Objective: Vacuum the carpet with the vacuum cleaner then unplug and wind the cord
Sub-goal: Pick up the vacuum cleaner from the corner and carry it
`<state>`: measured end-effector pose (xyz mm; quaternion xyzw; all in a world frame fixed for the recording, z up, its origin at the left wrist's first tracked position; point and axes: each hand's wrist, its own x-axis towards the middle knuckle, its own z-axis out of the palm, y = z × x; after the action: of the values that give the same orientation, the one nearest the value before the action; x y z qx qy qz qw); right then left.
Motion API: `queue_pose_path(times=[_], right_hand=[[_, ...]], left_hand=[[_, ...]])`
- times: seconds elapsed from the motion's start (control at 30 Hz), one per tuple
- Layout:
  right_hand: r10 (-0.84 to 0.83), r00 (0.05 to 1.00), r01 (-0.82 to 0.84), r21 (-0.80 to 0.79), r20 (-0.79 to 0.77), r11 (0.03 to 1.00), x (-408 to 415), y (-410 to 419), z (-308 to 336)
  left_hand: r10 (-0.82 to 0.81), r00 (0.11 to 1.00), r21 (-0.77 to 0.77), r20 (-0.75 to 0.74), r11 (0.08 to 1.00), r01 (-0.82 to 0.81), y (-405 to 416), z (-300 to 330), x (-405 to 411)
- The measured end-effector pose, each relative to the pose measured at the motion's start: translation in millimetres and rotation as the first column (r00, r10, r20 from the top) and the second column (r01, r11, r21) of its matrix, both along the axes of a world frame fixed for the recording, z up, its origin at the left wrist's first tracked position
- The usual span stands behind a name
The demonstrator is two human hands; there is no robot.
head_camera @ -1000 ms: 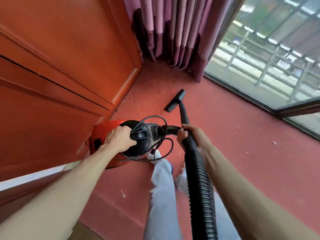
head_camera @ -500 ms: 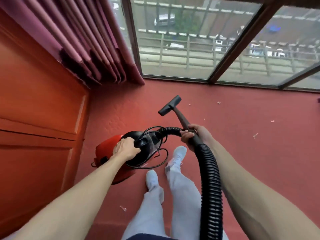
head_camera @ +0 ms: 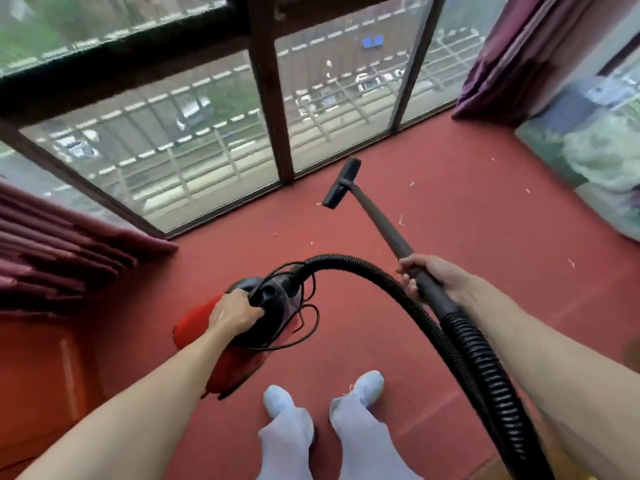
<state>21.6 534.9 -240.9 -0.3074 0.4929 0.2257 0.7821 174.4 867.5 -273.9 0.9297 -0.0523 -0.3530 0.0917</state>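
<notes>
Red vacuum cleaner (head_camera: 239,355) hangs at lower centre, your left hand (head_camera: 233,315) clenched on its top, right hand (head_camera: 427,278) gripping the wand (head_camera: 377,220); loose cord (head_camera: 306,322) dangling by your feet could snag and trip you.

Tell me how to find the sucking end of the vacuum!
Start at the big window and drop to the red carpet just under its thick middle post. The floor nozzle is there, near the glass. It is a flat black bar set crosswise on the thin grey tube held by the right hand, unlike the fat ribbed hose.
</notes>
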Motion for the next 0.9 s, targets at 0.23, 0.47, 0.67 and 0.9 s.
queue_pose_path(times=[0.23, 0.47, 0.67, 0.9], right_hand=[[0.142, 0.921, -0.341, -0.572, -0.364, 0.746, -144, -83, -16], [-0.099, 0.969, 0.080, -0.091, -0.227, 0.993, -234, -156, -3], [-0.227, 0.936, 0.214, -0.077, -0.270, 0.974, -291, -208, -4], [-0.282, 0.903, 0.248, -0.142, -0.325, 0.958, -311, -283, -2]], left_hand=[[-0.285, 0.958, -0.019, 0.022, 0.958, 0.286, -163, 11, -44], [-0.587, 0.809, -0.042, 0.033, 0.808, 0.588, -301, 26, -91], [-0.718, 0.696, -0.069, -0.014, 0.695, 0.716, -392, 4, -104], [-0.666, 0.744, -0.090, -0.058, 0.745, 0.660, -505, 0, -112]])
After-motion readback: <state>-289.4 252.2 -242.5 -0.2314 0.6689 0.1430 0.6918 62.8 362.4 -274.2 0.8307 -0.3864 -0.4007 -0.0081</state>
